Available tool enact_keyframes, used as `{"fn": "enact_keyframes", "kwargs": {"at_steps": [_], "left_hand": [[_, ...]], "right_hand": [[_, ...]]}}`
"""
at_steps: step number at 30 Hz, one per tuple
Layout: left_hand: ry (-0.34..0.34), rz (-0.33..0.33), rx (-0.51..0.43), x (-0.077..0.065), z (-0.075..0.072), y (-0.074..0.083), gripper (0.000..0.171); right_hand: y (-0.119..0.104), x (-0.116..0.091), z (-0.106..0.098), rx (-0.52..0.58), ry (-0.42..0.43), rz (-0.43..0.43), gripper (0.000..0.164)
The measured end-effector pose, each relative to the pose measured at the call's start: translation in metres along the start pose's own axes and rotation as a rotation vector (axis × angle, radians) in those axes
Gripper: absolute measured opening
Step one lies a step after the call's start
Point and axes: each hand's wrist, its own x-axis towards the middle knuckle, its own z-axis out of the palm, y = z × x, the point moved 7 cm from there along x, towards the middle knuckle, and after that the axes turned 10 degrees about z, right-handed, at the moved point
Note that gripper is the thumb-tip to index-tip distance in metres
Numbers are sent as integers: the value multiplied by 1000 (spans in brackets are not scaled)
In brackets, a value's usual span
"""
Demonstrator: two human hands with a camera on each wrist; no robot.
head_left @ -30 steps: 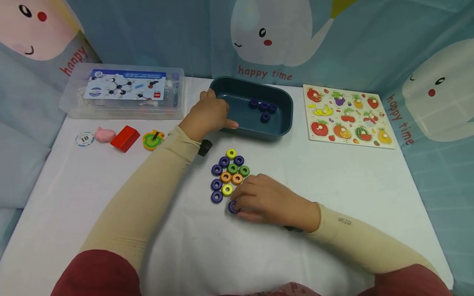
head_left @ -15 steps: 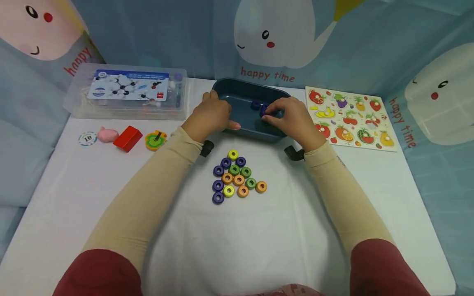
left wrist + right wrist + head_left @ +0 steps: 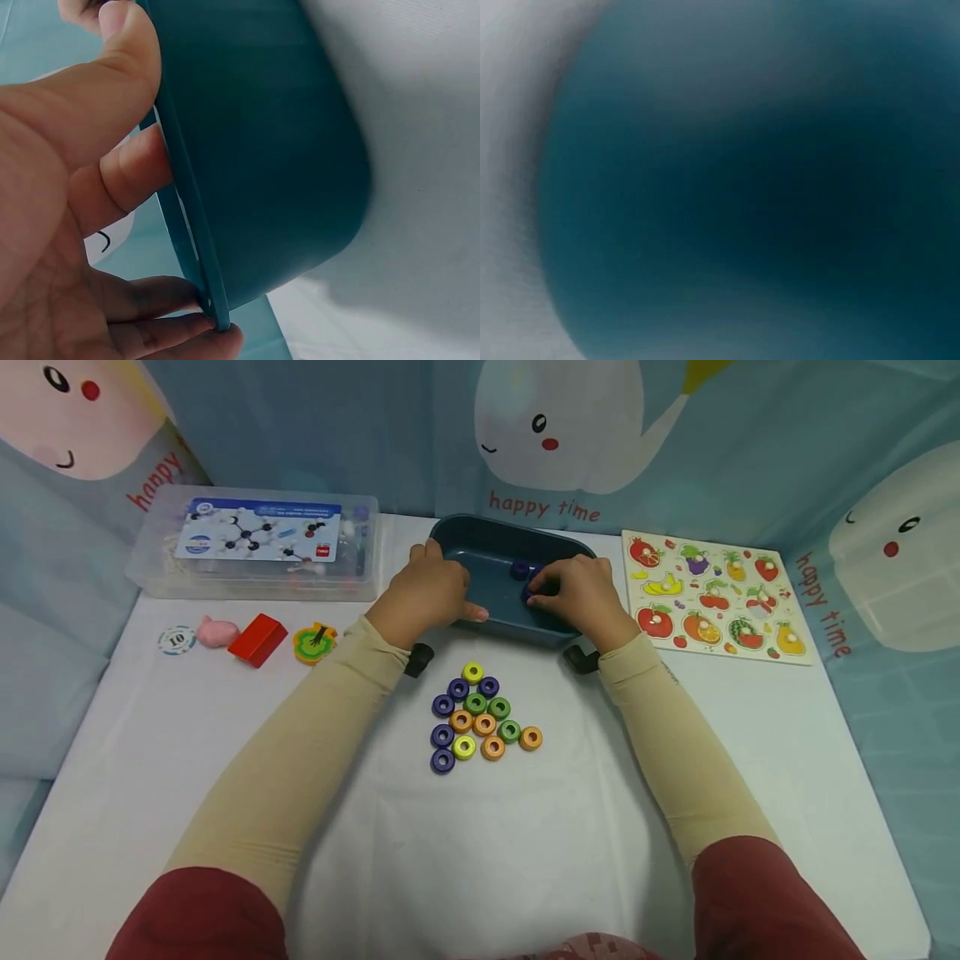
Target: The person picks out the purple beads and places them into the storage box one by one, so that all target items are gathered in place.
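Note:
My left hand point(image 3: 429, 587) grips the left end of a dark teal bin point(image 3: 468, 522). In the left wrist view, its thumb and fingers hold the bin's rim point(image 3: 193, 202). Inside the bin, my right hand point(image 3: 585, 593) pinches a purple ring point(image 3: 527, 594), partly covered by the fingers. Another purple ring point(image 3: 519, 570) lies on the bin floor just beyond it; more may be hidden under the hand. On the white table below the bin lies a cluster of rings: purple point(image 3: 442, 762), yellow point(image 3: 472, 673), green point(image 3: 498, 708) and orange point(image 3: 531, 738). The right wrist view shows only blurred teal bin wall.
A clear plastic case point(image 3: 255, 539) with a molecule label stands at back left. Before it lie a round token point(image 3: 176, 641), a pink pig point(image 3: 217, 632), a red block point(image 3: 258, 640) and a tree piece point(image 3: 314, 644). A fruit puzzle board point(image 3: 716, 597) lies right of the bin.
My right hand has left the purple ring's spot beside the cluster, and that ring is gone from there. The hand moved up into the bin. My left hand stays on the bin.

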Motion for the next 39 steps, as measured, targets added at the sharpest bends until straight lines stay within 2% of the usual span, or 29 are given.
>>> {"fn": "enact_keyframes", "kwargs": {"at_steps": [6,8,11,13,15,17,20,23,28,32,39], "left_hand": [[11,10,3,0,-1,0,56],[8,12,12,0,-1,-1,57],[-2,7,17,1,0,-1,60],[-7,0,13,1,0,-1,60],[-12,-7,7,1,0,-1,60],[-15,-8,4,1,0,-1,59],[-19,-3,3,1,0,1,60],[-19,3,18,1,-1,2,62],[-18,4,19,-1,-2,1,64],[-14,2,6,-2,-3,1,64],[-8,3,31,-1,-2,2,62]], "right_hand": [[0,1,1,-3,-5,4,26],[1,0,-2,50,15,-8,28],[-2,-9,-10,195,82,-61,28],[-9,-24,-17,296,125,-136,25],[-21,-46,-20,349,151,-236,20],[-35,-71,-19,342,147,-324,16],[-54,-103,-9,263,82,-380,13],[-67,-119,8,161,-27,-360,15],[-77,-119,30,61,-162,-290,15],[-78,-115,36,57,-197,-263,12],[-80,-114,35,56,-187,-243,12]]}}
